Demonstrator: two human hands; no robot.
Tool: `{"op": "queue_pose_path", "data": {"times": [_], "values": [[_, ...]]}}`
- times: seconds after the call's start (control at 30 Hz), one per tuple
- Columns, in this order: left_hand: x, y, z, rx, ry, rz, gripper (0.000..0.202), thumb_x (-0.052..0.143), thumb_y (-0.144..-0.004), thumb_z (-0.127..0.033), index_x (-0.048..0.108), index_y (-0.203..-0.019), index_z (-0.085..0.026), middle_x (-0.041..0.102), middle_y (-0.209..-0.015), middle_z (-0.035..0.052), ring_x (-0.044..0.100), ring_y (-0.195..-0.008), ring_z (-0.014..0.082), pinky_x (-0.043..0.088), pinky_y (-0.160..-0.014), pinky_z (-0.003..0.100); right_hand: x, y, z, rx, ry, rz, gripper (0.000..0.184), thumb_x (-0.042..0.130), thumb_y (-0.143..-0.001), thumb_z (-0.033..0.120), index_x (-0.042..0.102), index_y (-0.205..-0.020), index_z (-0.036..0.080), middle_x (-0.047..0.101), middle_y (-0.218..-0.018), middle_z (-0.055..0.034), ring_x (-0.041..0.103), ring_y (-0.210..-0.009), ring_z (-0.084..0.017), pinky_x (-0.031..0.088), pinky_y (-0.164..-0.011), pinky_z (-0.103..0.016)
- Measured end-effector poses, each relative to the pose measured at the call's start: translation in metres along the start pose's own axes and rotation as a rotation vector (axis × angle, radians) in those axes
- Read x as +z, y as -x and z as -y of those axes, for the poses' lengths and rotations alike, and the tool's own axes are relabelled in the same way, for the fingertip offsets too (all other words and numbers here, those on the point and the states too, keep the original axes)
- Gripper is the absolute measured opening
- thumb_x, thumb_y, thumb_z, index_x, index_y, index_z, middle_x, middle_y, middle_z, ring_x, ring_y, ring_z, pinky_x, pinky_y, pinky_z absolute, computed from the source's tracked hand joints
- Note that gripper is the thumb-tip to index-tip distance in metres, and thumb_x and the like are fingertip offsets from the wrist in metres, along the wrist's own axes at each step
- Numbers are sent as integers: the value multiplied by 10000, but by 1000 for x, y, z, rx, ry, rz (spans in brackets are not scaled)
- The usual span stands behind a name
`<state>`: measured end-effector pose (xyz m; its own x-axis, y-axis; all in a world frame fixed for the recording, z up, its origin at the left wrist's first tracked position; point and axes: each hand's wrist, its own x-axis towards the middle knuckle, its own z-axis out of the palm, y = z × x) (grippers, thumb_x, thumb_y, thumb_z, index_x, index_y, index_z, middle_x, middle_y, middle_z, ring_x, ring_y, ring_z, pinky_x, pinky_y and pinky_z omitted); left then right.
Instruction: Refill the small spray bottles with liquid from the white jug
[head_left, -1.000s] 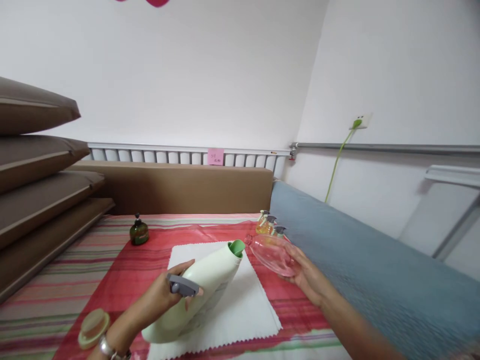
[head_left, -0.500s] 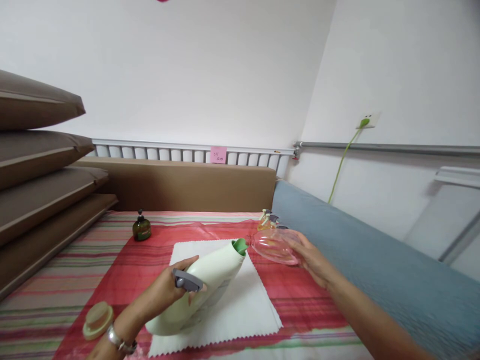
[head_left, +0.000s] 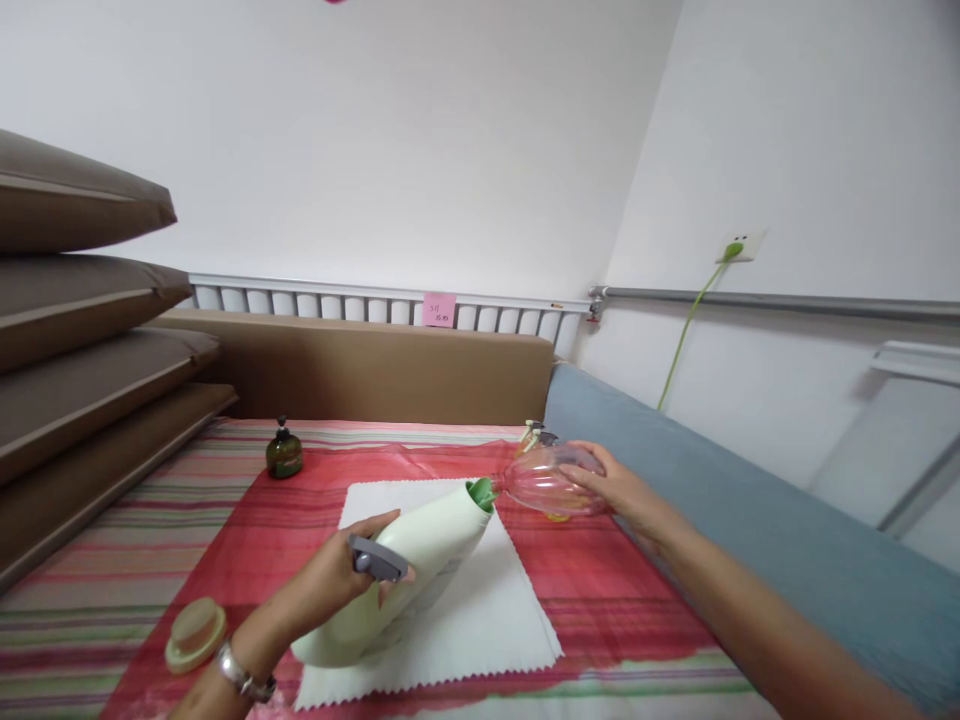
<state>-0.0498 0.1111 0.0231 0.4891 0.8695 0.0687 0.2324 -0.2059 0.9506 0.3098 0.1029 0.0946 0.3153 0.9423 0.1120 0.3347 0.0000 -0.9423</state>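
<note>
My left hand [head_left: 360,560] is wrapped around the handle of a large pale green detergent bottle [head_left: 431,555], tilted with its mouth up to the right. A grey spray or pump head [head_left: 377,560] also sits in that hand's fingers. A green spout [head_left: 481,493] shows inside the bottle's mouth. My right hand [head_left: 619,488] grips a clear pink plastic bottle [head_left: 544,480] by its wide end, lying nearly level. Its neck meets the green spout; whether they touch or liquid flows, I cannot tell. Beneath lies a white cloth [head_left: 480,620] with zigzag edges.
A round cream cap [head_left: 195,635] rests at the lower left. A dark green pump bottle [head_left: 284,452] stands at the back left. Small pump bottles [head_left: 532,435] are partly hidden behind the pink bottle. Stacked brown cushions [head_left: 97,350] rise at left; a blue padded side [head_left: 720,490] runs along the right.
My right hand has risen a little, lifting the wide end of the pink bottle. The detergent bottle and my left hand have hardly moved.
</note>
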Motion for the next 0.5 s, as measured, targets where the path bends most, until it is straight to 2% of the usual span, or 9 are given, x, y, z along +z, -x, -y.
{"op": "queue_pose_path", "data": {"times": [0.2, 0.5], "values": [[0, 0, -5, 4, -20, -15, 663, 650, -661, -164, 472, -1296, -98, 743, -904, 79, 649, -664, 177, 490, -645, 249, -2, -6, 16, -35, 150, 33, 635, 701, -598, 568, 515, -1124, 265, 659, -1008, -66, 615, -885, -245, 484, -574, -272], [1, 1, -7, 0, -8, -39, 660, 681, -626, -163, 522, -1266, -132, 731, -958, 73, 655, -719, 199, 497, -626, 250, 1, -8, 47, -102, 419, 76, 629, 707, -608, 502, 514, -1157, 263, 668, -961, -58, 625, -852, -248, 495, -630, -305]]}}
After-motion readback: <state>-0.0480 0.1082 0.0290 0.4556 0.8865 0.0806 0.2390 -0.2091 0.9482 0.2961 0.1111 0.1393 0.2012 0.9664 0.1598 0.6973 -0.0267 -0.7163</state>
